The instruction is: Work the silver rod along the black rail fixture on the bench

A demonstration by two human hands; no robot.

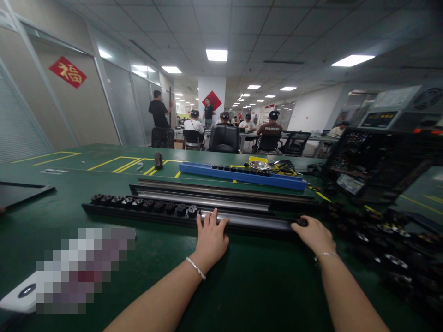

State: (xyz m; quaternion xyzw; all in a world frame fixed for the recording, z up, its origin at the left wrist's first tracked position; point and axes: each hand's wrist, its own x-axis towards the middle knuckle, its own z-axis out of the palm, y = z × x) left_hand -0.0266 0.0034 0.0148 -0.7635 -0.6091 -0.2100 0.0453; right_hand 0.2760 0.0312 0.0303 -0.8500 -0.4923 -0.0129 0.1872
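A long black channel rail [256, 222] lies across the green table before me. Along its left half sits a row of small black toothed parts [148, 204]. My left hand [212, 234] rests on the rail with its fingers spread, the fingertips close to the rightmost of these parts. At the rail's right end, my right hand [314, 234] pinches a small black part [302, 222], partly hidden by the fingers. Whether that part touches the rail, I cannot tell. Just behind lie more long dark rails [221, 190], roughly parallel to the first.
Many loose black parts [384, 249] are heaped at the right, near an open black computer case [367, 161]. Farther back are a blue rail [214, 173], a metal dish [259, 165] and a short black block [158, 161]. A white device [22, 293], partly pixelated, lies front left.
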